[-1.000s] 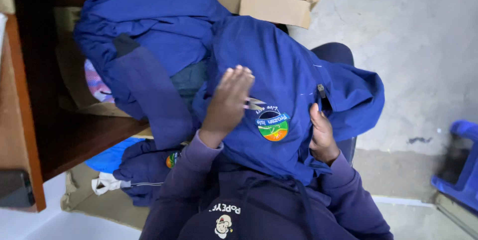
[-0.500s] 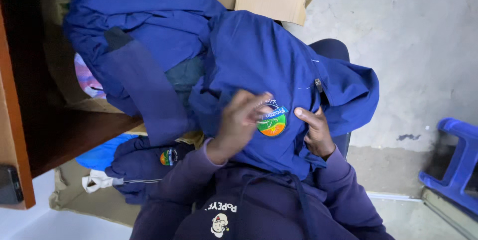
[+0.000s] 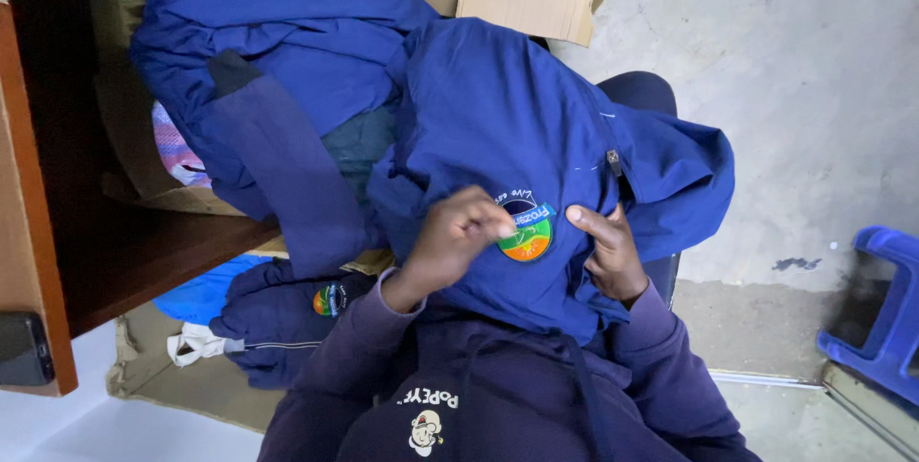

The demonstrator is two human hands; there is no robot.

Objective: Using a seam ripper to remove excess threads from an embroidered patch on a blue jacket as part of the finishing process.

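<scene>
While pinched on the round patch, left hand; right hand flat, fingers apart, on blue jacket.

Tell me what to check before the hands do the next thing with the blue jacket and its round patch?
1. Left hand pinches the edge of the round patch: ok.
2. Right hand presses the blue jacket beside the patch: ok.
3. Patch fully in view: not ok, fingertips cover its left edge.
4. Patch firmly stitched down: cannot tell.
5. Jacket spread flat: not ok, it lies bunched on the lap.
6. Cardboard box is apart from both hands: ok.
</scene>
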